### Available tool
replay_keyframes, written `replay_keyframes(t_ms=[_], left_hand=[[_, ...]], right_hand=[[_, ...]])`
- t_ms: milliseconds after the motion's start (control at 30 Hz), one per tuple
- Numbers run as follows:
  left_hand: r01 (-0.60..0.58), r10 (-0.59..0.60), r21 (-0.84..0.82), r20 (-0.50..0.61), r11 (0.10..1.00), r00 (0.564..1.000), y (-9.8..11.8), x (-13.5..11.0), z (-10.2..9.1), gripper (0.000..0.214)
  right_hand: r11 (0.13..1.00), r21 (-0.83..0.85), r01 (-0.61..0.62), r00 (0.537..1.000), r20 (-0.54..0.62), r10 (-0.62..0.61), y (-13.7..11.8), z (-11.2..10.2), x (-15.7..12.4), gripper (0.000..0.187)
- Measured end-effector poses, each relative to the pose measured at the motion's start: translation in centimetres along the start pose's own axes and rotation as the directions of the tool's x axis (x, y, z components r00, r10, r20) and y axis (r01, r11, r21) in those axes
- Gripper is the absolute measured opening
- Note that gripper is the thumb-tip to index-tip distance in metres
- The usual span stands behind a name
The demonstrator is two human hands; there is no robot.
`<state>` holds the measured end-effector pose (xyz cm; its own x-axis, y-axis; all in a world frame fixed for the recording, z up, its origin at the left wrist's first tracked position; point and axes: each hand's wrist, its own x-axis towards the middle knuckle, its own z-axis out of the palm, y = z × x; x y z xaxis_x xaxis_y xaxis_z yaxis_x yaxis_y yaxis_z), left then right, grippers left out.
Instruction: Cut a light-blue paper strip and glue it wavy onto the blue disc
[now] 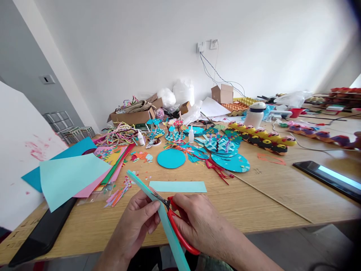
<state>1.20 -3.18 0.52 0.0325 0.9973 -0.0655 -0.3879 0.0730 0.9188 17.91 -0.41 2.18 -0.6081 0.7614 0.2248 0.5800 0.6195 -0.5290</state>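
Note:
Between the thumb and fingers of my left hand (141, 212) is a long, narrow light-teal paper strip (172, 235), slanting from the upper left down toward my lap. My right hand (197, 218) grips red-handled scissors (180, 235), their blades on the strip just beyond my left thumb. How far the blades are closed is hard to make out. A separate pale teal paper strip (178, 186) lies flat on the table behind the scissors. Farther back rests a blue paper disc (171, 158). Small paper scraps (120, 194) are scattered to the left of my hands.
Coloured paper sheets (72, 175) are stacked at left over a black device (45, 229). Two glue bottles (191, 134) stand among blue paper crafts (225, 146). A thin wooden stick (273, 197) and a black tablet (329, 178) lie at right. Painted egg-carton pieces (262, 135) sit behind.

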Motion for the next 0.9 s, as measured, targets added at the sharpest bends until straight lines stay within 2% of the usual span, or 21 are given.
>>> replay_keyframes(t_ms=[233,600,800,900], left_hand=[[0.03,-0.03,-0.019,-0.004,0.999,1.0,0.05,0.06,0.03,0.016],[0.038,-0.039,-0.056,-0.022,0.998,0.999,-0.05,0.07,0.2,0.017],[0.028,-0.029,-0.051,-0.003,0.998,1.0,-0.22,0.05,0.03,0.015],[0.027,-0.026,-0.046,0.013,0.999,1.0,-0.27,0.03,0.04,0.014]], right_hand=[[0.995,-0.1,-0.007,1.0,-0.007,0.006,-0.08,0.3,-0.34,0.019],[0.97,-0.239,0.047,0.998,-0.031,-0.056,0.04,0.82,-0.3,0.02],[0.995,-0.101,-0.012,1.0,-0.001,0.012,-0.07,0.42,-0.46,0.018],[0.999,-0.052,-0.005,1.0,-0.004,0.005,0.05,0.38,-0.38,0.017]])
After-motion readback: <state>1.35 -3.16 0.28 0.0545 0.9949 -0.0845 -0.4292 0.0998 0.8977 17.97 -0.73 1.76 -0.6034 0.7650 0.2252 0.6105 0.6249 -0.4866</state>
